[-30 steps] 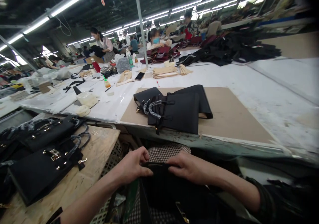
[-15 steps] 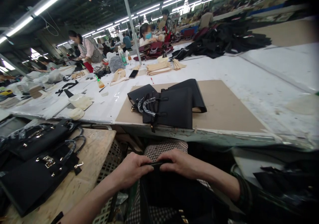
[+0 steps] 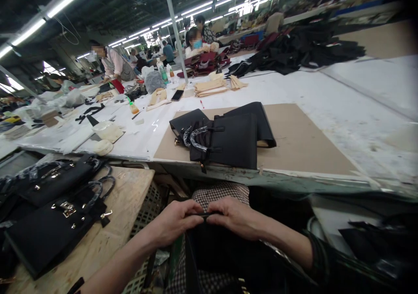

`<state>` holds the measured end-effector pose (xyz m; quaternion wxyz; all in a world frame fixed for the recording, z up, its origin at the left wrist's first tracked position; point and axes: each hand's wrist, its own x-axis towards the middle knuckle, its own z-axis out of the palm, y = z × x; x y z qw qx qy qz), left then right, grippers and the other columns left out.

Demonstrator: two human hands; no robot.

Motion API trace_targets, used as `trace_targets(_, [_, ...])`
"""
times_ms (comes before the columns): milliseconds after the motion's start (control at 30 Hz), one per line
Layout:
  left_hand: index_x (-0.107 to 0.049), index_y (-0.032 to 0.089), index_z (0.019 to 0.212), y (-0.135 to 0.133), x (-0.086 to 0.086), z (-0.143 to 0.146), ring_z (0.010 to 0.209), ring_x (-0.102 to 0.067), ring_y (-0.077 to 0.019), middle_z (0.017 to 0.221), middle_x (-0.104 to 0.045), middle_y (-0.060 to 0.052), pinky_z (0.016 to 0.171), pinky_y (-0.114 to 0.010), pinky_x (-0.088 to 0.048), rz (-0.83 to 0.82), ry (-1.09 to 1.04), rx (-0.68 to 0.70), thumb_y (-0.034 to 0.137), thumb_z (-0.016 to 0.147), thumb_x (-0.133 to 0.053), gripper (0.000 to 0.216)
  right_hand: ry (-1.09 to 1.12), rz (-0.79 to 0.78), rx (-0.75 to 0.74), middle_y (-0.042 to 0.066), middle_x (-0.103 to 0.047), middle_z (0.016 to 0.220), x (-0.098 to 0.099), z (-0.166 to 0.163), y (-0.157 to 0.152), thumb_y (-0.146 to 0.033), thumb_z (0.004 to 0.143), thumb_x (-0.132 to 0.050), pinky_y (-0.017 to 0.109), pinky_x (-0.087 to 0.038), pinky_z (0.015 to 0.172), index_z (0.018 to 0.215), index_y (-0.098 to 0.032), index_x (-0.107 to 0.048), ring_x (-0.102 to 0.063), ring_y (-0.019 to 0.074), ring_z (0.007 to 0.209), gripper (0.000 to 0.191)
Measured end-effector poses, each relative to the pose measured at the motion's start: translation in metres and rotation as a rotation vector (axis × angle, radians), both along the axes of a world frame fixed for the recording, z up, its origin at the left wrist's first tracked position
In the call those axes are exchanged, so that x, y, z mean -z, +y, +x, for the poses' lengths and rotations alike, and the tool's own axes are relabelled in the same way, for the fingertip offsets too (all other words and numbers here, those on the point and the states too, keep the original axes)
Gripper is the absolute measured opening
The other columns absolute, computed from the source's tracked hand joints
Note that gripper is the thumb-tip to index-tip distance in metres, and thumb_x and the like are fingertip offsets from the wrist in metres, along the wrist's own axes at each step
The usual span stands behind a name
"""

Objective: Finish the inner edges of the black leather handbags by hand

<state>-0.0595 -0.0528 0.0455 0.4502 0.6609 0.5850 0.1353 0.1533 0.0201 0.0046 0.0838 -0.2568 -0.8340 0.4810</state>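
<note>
Over my lap lies a black handbag (image 3: 225, 255), dark and hard to make out, with a bit of gold-coloured metal near the bottom of the view. My left hand (image 3: 183, 217) pinches its upper edge between thumb and fingers. Close beside it, my right hand (image 3: 228, 215) grips the same edge, thumbs almost meeting. On the table ahead, black handbags (image 3: 233, 139) with plastic-wrapped handles lie on a brown cardboard sheet (image 3: 307, 141). Checked cloth (image 3: 222, 194) shows beneath and behind my hands.
More black handbags (image 3: 48, 228) with gold hardware lie on a wooden board (image 3: 130, 198) at left, above a plastic crate (image 3: 146, 211). A black fabric pile (image 3: 303, 50), beige pieces (image 3: 210, 87), a phone (image 3: 177, 95) and a glue bottle (image 3: 133, 107) are on the white table. Several people work beyond.
My hands stay on the bag's edge, with fingers and thumbs slightly shifted along it. The whole view has moved a little, so the table's contents appear slightly further right.
</note>
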Motion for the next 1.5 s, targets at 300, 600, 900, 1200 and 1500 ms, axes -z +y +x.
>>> trace_targets(300, [-0.055, 0.020, 0.084, -0.007, -0.012, -0.001, 0.068, -0.051, -0.0120, 0.073, -0.058, 0.005, 0.056, -0.020, -0.031, 0.012, 0.090, -0.185, 0.028, 0.070, -0.075, 0.025, 0.061, 0.284, 0.004, 0.001, -0.066, 0.098, -0.010, 0.003, -0.005, -0.019, 0.084, -0.069, 0.025, -0.042, 0.073, 0.100, -0.022, -0.058, -0.061, 0.0177, 0.087, 0.020])
trace_targets(600, [-0.059, 0.020, 0.075, -0.006, -0.016, 0.016, 0.057, -0.044, -0.0099, 0.058, -0.050, 0.007, 0.053, -0.020, -0.026, 0.126, 0.250, -0.168, 0.018, 0.070, -0.071, 0.013, 0.018, 0.569, -0.057, 0.002, -0.065, 0.095, -0.006, -0.002, -0.002, -0.020, 0.087, -0.065, 0.027, -0.040, 0.068, 0.093, -0.020, -0.061, -0.061, 0.0188, 0.085, 0.008])
trace_targets(900, [-0.066, 0.023, 0.079, -0.008, -0.011, 0.018, 0.071, -0.061, -0.0146, 0.075, -0.068, 0.003, 0.066, -0.022, -0.037, 0.258, 0.411, -0.102, 0.017, 0.078, -0.064, 0.007, 0.004, 0.578, 0.023, 0.000, -0.065, 0.088, 0.004, -0.007, -0.008, -0.020, 0.085, -0.066, 0.027, -0.036, 0.062, 0.089, -0.019, -0.060, -0.061, 0.0167, 0.076, 0.007])
trace_targets(1200, [-0.063, 0.022, 0.079, -0.006, -0.007, 0.017, 0.076, -0.065, -0.0165, 0.079, -0.071, 0.002, 0.068, -0.024, -0.038, 0.274, 0.488, -0.062, 0.019, 0.080, -0.063, 0.003, 0.065, 0.557, -0.008, -0.001, -0.065, 0.089, 0.007, -0.009, -0.006, -0.014, 0.080, -0.061, 0.025, -0.038, 0.065, 0.082, -0.020, -0.060, -0.060, 0.0149, 0.077, 0.006])
trace_targets(1500, [-0.064, 0.022, 0.079, -0.006, -0.008, 0.017, 0.078, -0.065, -0.0175, 0.081, -0.070, 0.000, 0.070, -0.025, -0.039, 0.274, 0.489, -0.006, 0.017, 0.081, -0.059, 0.007, 0.125, 0.476, 0.001, 0.001, -0.066, 0.087, 0.007, -0.007, -0.006, -0.012, 0.077, -0.059, 0.024, -0.041, 0.067, 0.079, -0.019, -0.061, -0.061, 0.0155, 0.076, 0.007])
